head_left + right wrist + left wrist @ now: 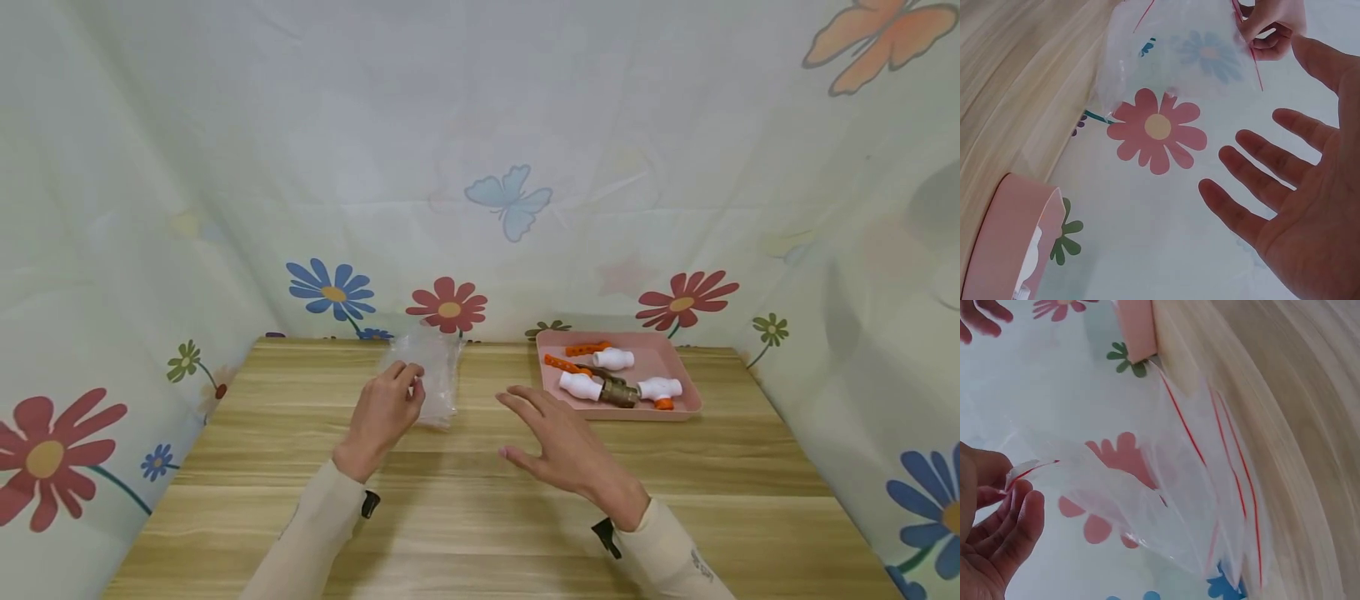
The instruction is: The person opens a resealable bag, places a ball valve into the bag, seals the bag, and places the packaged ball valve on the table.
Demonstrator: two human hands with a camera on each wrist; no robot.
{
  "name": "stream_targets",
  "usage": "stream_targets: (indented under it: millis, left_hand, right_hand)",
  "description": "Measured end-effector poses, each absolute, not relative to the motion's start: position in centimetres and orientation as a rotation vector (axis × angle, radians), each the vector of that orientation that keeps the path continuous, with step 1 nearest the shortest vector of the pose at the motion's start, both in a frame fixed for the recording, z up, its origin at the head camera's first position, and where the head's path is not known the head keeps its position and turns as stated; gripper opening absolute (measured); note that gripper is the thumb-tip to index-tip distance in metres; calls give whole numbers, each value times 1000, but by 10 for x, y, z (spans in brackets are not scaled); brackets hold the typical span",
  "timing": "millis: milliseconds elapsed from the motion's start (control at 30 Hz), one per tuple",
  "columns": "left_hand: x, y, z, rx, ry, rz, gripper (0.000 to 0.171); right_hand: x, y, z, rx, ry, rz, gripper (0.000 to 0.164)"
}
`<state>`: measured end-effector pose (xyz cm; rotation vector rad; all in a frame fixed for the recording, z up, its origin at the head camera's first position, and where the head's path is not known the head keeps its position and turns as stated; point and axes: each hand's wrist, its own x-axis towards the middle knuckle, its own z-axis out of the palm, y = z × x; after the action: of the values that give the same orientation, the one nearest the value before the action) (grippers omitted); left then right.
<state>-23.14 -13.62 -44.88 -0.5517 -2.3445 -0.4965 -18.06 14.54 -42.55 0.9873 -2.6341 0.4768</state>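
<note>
My left hand (385,410) pinches the edge of a clear zip bag (1110,500) between thumb and fingers, lifting it by its red-lined seal. Under and behind it lie more clear zip bags (1238,487) with red seal lines, in a loose pile on the wooden table. My right hand (558,442) hovers to the right of the bags, fingers spread and holding nothing. In the right wrist view, the raised bag (1210,56) hangs from the left hand, beyond my right fingertips.
A pink tray (693,404) stands at the back right of the wooden table (465,533). In it lie white valves (581,385) with orange handles (566,363) and a brownish fitting (619,393). A flower-print curtain (375,167) hangs behind and at both sides.
</note>
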Motion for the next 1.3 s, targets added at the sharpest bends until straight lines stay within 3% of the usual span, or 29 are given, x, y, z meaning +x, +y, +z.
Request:
stream_targets:
  millis: [533,1300]
  left_hand:
    - [-201,-104,-421,-401,-2228,-774,7]
    - [-179,-59,-410,-467,-2143,-925,9]
  right_hand:
    - [-174,133,-405,747,-2492,795,64]
    - [-163,120,-391,732,-2333,1099,55]
